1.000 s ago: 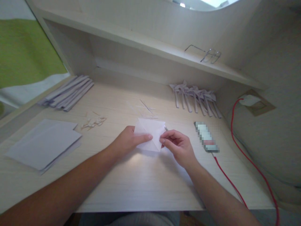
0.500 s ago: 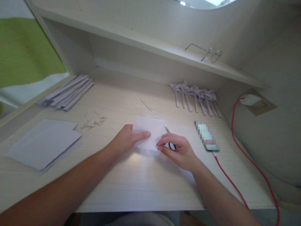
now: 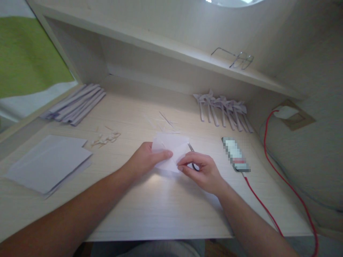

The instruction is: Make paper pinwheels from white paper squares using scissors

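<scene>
Left hand (image 3: 146, 157) pinching the white paper square (image 3: 170, 151) at mid-desk, thumb on top, steadying it. Right hand (image 3: 202, 171) closed on small scissors (image 3: 191, 150), fingertips nipping the paper's near corner; folded paper pinwheels (image 3: 223, 110) parked along the desk's (image 3: 160, 207) back edge.

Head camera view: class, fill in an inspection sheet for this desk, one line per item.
Surface: pale wooden desk, shelf above.
Job's things: white paper square pinched by both hands; small scissors in right hand.
Clutter: paper sheets, folded strips, paper scraps, finished paper pinwheels, phone, glasses.
Hands: left hand and right hand both grip the paper.
Cables: red cable from phone to wall socket.
Surroundings: green panel at left.
</scene>
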{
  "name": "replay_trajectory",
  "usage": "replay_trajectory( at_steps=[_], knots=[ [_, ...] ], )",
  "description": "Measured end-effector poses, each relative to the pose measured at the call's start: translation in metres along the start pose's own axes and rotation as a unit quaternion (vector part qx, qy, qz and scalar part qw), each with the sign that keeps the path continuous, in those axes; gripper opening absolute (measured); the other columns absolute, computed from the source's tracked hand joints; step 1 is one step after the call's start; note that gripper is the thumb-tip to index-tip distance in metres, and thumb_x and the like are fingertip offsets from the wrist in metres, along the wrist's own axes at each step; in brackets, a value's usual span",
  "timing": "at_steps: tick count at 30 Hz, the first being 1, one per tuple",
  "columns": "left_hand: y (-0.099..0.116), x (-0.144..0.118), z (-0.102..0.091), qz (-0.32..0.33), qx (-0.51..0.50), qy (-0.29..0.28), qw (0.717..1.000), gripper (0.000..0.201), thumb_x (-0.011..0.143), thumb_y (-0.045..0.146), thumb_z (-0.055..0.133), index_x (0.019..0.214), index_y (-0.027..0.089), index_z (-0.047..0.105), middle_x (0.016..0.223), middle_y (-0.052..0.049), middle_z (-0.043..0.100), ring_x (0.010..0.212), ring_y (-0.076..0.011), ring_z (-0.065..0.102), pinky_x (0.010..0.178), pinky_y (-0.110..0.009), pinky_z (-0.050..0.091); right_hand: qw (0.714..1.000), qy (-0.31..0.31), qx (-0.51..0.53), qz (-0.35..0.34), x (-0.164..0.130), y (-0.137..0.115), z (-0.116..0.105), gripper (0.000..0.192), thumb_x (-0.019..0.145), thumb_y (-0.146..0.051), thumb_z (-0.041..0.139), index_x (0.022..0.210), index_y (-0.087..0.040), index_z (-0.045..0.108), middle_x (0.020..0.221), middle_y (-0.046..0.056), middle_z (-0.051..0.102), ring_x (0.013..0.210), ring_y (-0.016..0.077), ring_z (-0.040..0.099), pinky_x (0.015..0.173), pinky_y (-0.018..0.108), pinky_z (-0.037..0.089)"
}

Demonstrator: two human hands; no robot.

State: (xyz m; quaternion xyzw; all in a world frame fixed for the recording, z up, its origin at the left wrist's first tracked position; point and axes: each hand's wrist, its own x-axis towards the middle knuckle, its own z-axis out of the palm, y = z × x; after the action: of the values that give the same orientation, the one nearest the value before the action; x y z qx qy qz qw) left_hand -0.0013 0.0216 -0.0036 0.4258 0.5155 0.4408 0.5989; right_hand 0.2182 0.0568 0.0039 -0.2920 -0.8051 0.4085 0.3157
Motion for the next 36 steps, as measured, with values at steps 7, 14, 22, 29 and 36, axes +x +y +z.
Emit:
replay_trajectory(
  at_steps=[7,14,22,29,36],
  knots=[
    [0.0039,-0.0014,0.0014,-0.001,0.015,0.025,1.000,0.030,0.072,0.039,0.078,0.086,0.012,0.075,0.085,-0.008,0.077,0.074,-0.0225,0.068,0.068,-0.030,0.049,1.000,-0.009,0.000,0.004,-0.0008,0.0006,-0.0009,0.008,0.086,-0.015,0.070,0.089,-0.021,0.076,0.082,0.004,0.074,0.075,0.0170,0.067,0.070,0.030,0.051],
    [0.0013,-0.0002,0.0011,-0.001,0.018,0.027,0.999,0.029,0.074,0.040,0.077,0.085,0.013,0.074,0.091,-0.009,0.077,0.078,-0.0235,0.069,0.071,-0.031,0.051,1.000,0.006,0.003,0.009,-0.0006,0.0022,0.0000,0.008,0.085,-0.014,0.072,0.087,-0.021,0.077,0.082,0.004,0.076,0.075,0.0174,0.068,0.070,0.030,0.051],
    [0.0009,-0.0001,0.0006,-0.004,0.012,0.021,1.000,0.030,0.074,0.040,0.077,0.087,0.013,0.074,0.091,-0.009,0.077,0.078,-0.0237,0.069,0.072,-0.032,0.051,1.000,0.013,0.005,0.013,-0.0014,0.0024,0.0012,0.008,0.085,-0.015,0.072,0.088,-0.021,0.077,0.083,0.004,0.076,0.076,0.0178,0.069,0.072,0.031,0.052],
    [0.0007,-0.0006,0.0014,-0.004,0.014,0.022,1.000,0.031,0.075,0.040,0.077,0.088,0.011,0.073,0.088,-0.009,0.076,0.075,-0.0217,0.067,0.068,-0.030,0.049,1.000,0.015,0.014,0.021,-0.0029,0.0039,0.0024,0.009,0.084,-0.013,0.072,0.088,-0.020,0.076,0.083,0.003,0.075,0.076,0.0166,0.068,0.072,0.030,0.053],
    [-0.0023,0.0012,0.0004,-0.011,0.011,0.024,1.000,0.035,0.072,0.041,0.079,0.088,0.011,0.074,0.090,-0.011,0.077,0.076,-0.0231,0.068,0.070,-0.032,0.051,1.000,0.016,0.014,0.012,-0.0008,0.0040,0.0034,0.011,0.084,-0.010,0.070,0.086,-0.019,0.075,0.081,0.003,0.074,0.075,0.0158,0.066,0.072,0.029,0.052]
  ],
)
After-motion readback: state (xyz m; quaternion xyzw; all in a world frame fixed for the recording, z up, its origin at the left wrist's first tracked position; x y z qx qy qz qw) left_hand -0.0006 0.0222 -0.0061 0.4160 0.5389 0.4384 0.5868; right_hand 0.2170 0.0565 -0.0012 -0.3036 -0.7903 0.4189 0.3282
